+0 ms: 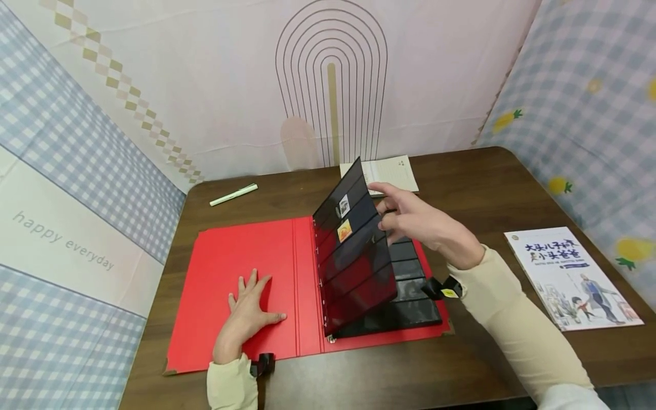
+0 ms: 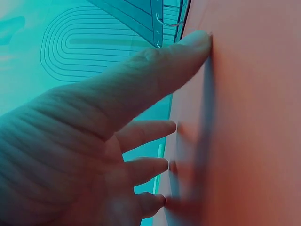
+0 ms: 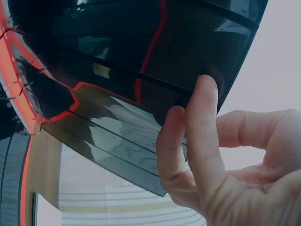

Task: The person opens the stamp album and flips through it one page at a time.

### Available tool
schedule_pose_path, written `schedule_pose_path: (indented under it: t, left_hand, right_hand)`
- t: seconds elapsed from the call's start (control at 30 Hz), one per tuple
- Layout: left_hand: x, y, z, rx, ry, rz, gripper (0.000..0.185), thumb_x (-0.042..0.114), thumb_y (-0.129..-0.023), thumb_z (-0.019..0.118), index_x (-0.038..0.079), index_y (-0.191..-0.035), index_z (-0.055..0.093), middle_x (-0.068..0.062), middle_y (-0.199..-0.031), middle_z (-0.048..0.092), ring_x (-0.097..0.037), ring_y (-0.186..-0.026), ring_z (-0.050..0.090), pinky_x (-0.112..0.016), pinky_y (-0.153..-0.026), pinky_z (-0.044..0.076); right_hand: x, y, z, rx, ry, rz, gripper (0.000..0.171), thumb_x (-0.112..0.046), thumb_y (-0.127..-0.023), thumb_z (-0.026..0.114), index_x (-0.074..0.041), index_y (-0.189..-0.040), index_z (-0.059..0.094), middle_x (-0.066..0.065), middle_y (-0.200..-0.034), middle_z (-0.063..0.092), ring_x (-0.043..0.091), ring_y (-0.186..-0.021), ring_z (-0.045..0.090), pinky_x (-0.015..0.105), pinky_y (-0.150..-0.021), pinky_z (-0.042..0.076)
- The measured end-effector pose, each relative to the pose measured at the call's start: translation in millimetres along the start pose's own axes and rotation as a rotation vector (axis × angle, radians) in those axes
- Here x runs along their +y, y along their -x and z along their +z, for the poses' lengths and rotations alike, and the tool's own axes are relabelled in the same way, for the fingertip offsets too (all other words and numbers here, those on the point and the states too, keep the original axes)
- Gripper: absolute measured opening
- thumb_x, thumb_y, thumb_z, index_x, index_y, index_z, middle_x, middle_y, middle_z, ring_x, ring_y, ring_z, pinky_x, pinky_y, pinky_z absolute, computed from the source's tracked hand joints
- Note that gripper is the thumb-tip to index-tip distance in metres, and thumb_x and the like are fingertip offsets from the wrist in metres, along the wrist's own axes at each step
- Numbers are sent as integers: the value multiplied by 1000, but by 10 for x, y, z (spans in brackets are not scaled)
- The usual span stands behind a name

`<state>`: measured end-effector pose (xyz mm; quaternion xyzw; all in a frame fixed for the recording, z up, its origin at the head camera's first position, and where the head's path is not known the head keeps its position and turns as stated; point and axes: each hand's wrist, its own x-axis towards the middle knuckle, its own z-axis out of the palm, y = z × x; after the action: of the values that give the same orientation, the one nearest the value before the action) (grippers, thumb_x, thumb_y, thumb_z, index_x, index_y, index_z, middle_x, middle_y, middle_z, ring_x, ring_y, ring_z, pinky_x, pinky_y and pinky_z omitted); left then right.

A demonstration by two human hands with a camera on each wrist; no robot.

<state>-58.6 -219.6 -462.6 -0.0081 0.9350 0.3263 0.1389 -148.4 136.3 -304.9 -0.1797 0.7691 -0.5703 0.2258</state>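
Observation:
A red stamp album [image 1: 246, 245] lies spread on the table, with metal rings along its spine. One black album page [image 1: 353, 273] stands raised at a slant from the rings. An orange stamp [image 1: 344, 230] and a grey stamp [image 1: 344, 206] sit in its strips. My right hand [image 1: 410, 219] holds this page near its free edge, fingers bent; in the right wrist view, two fingertips [image 3: 204, 89] touch its dark face. More black pages [image 1: 410, 310] lie beneath. My left hand [image 1: 248, 313] rests on the inside of the red cover, fingers spread and thumb extended.
A pale green pen [image 1: 233, 195] lies at the back left of the table. Behind the raised page is a cream notepad [image 1: 394, 172], partly covered. A white illustrated book [image 1: 571, 279] lies at the right. Patterned cloth [image 1: 230, 85] hangs round the table's back and sides.

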Motion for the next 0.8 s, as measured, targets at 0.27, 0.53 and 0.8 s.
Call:
schedule_pose_path:
  t: [0.27, 0.53, 0.8]
  left_hand:
    - [70, 61, -82, 19, 17, 16, 85, 31, -90, 77, -3, -154, 34, -29, -165, 6, -53, -149, -4, -72, -112, -7]
    - [186, 132, -180, 70, 16, 53, 77, 32, -98, 67, -1, -156, 30, -25, -166, 7, -50, -150, 4, -70, -114, 0]
    - [464, 135, -287, 226, 88, 242, 68, 33, -103, 61, 7, -158, 31, -18, -166, 20, -41, -149, 24, -65, -113, 27]
  right_hand:
    - [-106, -87, 97, -3, 25, 6, 78, 8, -89, 45, -5, -161, 16, 24, -119, 49, 23, -85, 53, 38, -67, 58]
    - [-198, -152, 202, -28, 28, 11, 78, 8, -91, 46, -8, -161, 17, 21, -116, 49, 23, -85, 51, 38, -67, 57]
    - [-299, -207, 303, -39, 20, -4, 73, 6, -94, 49, -9, -160, 21, 19, -112, 50, 25, -91, 55, 42, -71, 59]
